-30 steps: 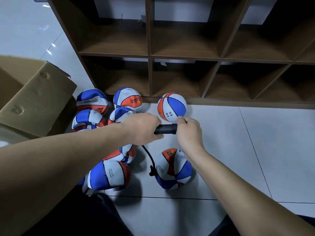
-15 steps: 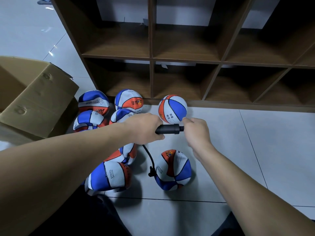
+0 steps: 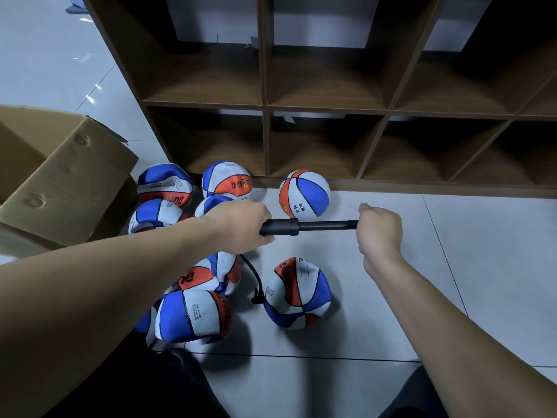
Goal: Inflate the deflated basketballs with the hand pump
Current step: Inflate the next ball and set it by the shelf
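A: Hands?
B: Left hand (image 3: 241,226) wrapped round the pump (image 3: 278,227) barrel. Right hand (image 3: 380,230) fisted on the handle end, rod (image 3: 327,225) drawn out between them. Pump held level above the floor (image 3: 391,312). Both grips closed on the pump.

A: Which ball's on it?
B: Hose (image 3: 252,274) drops from under the left hand to the near ball (image 3: 297,292), plugs in at its left side. That ball sits on the floor, near centre, dented and creased on top. Partly filled at best, my call.

A: Progress?
B: Early. One round ball (image 3: 304,193) far centre, touching the shelf (image 3: 301,110) base; looks done. Everything else looks soft: flat balls (image 3: 193,315) piled near left under the left arm, more stacked far left (image 3: 164,184) between box and shelf. Roughly six or seven left plus the one on the hose; pile overlaps, can't count exactly.

A: Containers?
B: Cardboard box (image 3: 69,176) far left, flaps open, inside not visible from here. Can't say what's in it. Shelf cubbies in view hold no balls; a scrap of paper or tape (image 3: 287,118) at one top edge, too small to tell.

A: What's left then?
B: Finish pumping this one, pull the needle, repeat through the pile.
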